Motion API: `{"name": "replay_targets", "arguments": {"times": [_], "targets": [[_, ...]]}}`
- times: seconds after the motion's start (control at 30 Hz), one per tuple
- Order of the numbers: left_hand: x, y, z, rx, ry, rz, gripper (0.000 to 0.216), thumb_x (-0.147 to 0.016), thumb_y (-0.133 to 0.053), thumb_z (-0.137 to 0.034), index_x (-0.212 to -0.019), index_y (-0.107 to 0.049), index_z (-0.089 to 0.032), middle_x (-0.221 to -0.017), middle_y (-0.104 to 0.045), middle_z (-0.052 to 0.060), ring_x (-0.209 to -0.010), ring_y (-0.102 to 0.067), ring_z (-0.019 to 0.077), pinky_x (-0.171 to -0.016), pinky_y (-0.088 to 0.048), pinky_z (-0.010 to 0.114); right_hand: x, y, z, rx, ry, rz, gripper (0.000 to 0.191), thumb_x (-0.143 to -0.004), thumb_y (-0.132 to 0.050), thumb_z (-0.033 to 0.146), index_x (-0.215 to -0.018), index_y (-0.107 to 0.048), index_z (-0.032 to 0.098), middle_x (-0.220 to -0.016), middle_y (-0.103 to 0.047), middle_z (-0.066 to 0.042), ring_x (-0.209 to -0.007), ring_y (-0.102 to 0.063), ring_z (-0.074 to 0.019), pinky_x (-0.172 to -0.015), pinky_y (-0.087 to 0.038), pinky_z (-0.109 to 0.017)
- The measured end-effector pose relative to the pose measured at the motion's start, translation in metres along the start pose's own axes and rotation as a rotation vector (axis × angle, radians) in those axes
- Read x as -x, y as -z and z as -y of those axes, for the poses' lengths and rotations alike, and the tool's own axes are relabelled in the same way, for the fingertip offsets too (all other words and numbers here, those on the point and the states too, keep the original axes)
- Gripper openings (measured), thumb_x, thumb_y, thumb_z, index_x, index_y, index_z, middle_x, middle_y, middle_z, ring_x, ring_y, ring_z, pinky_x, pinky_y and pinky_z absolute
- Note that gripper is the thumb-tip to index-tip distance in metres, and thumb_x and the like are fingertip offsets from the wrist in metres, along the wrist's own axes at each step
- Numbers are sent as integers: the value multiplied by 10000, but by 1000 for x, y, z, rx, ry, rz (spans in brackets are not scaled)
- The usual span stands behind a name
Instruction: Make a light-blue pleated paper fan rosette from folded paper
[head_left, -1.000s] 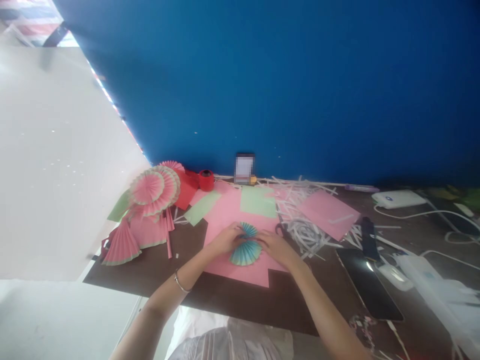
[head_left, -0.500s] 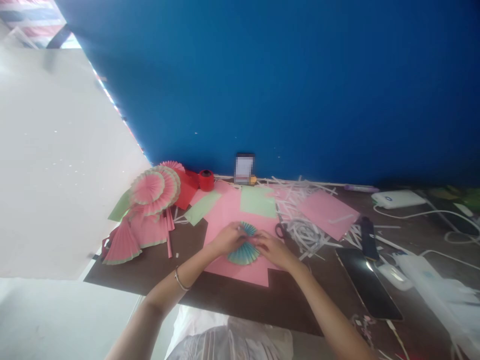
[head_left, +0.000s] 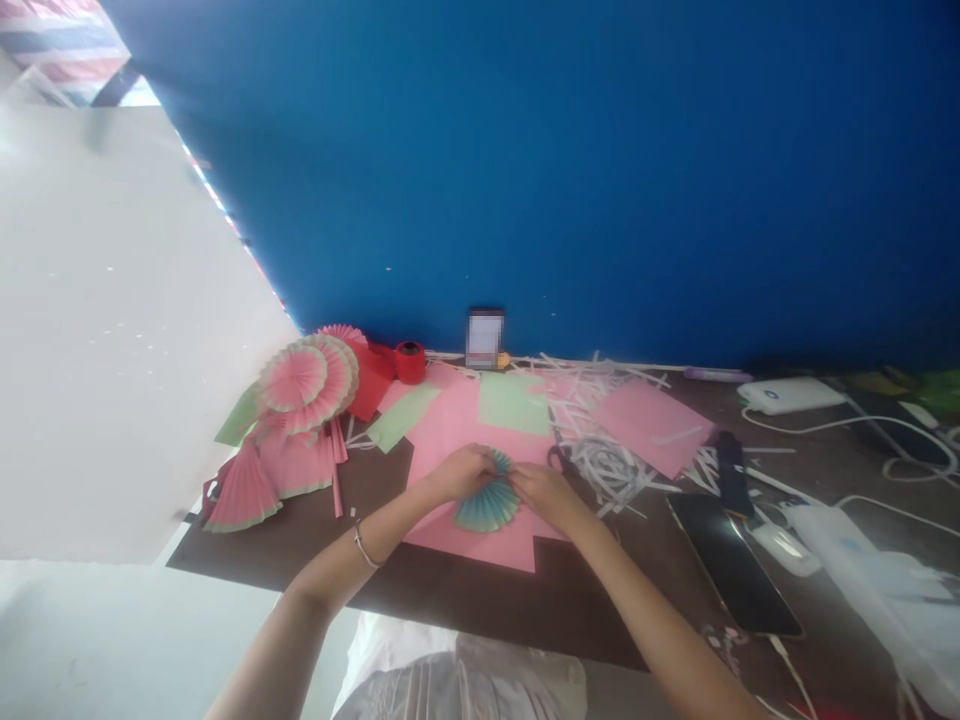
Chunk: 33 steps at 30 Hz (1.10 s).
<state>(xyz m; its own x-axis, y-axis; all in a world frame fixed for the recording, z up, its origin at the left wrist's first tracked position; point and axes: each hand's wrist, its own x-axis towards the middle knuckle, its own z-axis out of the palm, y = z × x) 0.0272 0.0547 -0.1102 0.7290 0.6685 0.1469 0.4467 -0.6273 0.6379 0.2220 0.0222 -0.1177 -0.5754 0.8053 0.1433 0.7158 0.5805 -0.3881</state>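
Between my hands is a pleated paper fan (head_left: 486, 507) in blue-green with a paler edge, fanned out over pink paper sheets (head_left: 480, 550). My left hand (head_left: 466, 472) grips its left side with the fingers closed on the folds. My right hand (head_left: 541, 490) pinches the folds on the right, near the middle. Both hands cover the centre of the fan, so what lies under the fingertips is hidden. Just right of my right hand lie the dark handles of scissors (head_left: 556, 459).
Pink pleated rosettes (head_left: 304, 380) and a pink fan (head_left: 244, 495) are at the left. Behind stand a red tape roll (head_left: 410, 363) and a small framed screen (head_left: 485, 338). White paper strips (head_left: 611, 470), a phone (head_left: 735, 565) and cables lie to the right.
My right hand's fingers have drawn closer together on the fan's right side. My left fingers have closed further over its folds. The fan stays in nearly the same place.
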Motion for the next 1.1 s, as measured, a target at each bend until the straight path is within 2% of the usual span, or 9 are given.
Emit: {"name": "replay_targets", "arguments": {"times": [0.17,0.3,0.43,0.57,0.67,0.77,0.83,0.97,1.1], "targets": [[4,2,1,-90,5,-17,204,-785,-500,-162,-890,-674,-178,-913,-670,50,-847,-585,193,-806,-443,313,0,-2,-2,51,6,-32,241,-854,-395,208,-742,-608,195,-745,-628,-58,-720,-581,-187,-677,-427,-303],[8,4,1,-143,34,8,191,-799,-535,-252,-925,-669,-200,-941,-657,48,-881,-579,202,-812,-438,312,1,2,4,165,-21,31,234,-849,-377,171,-746,-587,190,-748,-629,-50,-725,-584,-186,-684,-406,-300],[10,6,1,-148,34,16,190,-801,-540,-266,-919,-673,-199,-1005,-638,59,-939,-568,213,-849,-426,326,2,9,10,109,-103,105,213,-843,-382,164,-814,-592,188,-786,-649,-48,-739,-598,-186,-667,-403,-287],[14,9,7,-44,3,22,203,-772,-571,-235,-948,-656,-183,-1065,-613,68,-979,-554,214,-891,-426,351,2,13,12,66,-114,149,225,-832,-392,150,-838,-615,182,-830,-657,-55,-792,-606,-192,-662,-412,-274],[22,14,14,88,-15,-9,301,-750,-547,-140,-1041,-611,-180,-1168,-552,82,-1063,-517,209,-923,-425,352,2,13,12,25,-87,159,264,-836,-381,146,-895,-635,182,-890,-658,-65,-843,-603,-189,-702,-427,-275],[33,18,17,168,62,-93,425,-717,-527,-85,-1131,-550,-178,-1191,-514,102,-1073,-511,204,-918,-437,352,2,12,10,-11,-64,149,301,-829,-377,135,-952,-647,187,-951,-654,-67,-895,-593,-187,-761,-435,-286],[42,17,18,178,115,-105,418,-713,-565,-135,-1130,-547,-165,-1142,-525,109,-1026,-530,204,-908,-443,356,2,10,9,-14,-71,135,307,-829,-375,140,-951,-652,191,-953,-654,-65,-897,-592,-185,-773,-440,-293],[56,12,12,111,163,-14,369,-709,-637,-287,-1052,-598,-156,-1117,-514,119,-1054,-493,241,-959,-394,389,1,8,11,-29,-85,117,278,-861,-376,203,-880,-652,191,-919,-658,-59,-873,-594,-186,-754,-453,-301],[65,10,0,72,142,62,361,-733,-593,-231,-1089,-586,-170,-1166,-489,118,-1111,-434,257,-972,-374,382,0,8,14,-66,-70,100,273,-880,-369,221,-887,-640,188,-939,-660,-56,-885,-595,-184,-780,-453,-311]]}}
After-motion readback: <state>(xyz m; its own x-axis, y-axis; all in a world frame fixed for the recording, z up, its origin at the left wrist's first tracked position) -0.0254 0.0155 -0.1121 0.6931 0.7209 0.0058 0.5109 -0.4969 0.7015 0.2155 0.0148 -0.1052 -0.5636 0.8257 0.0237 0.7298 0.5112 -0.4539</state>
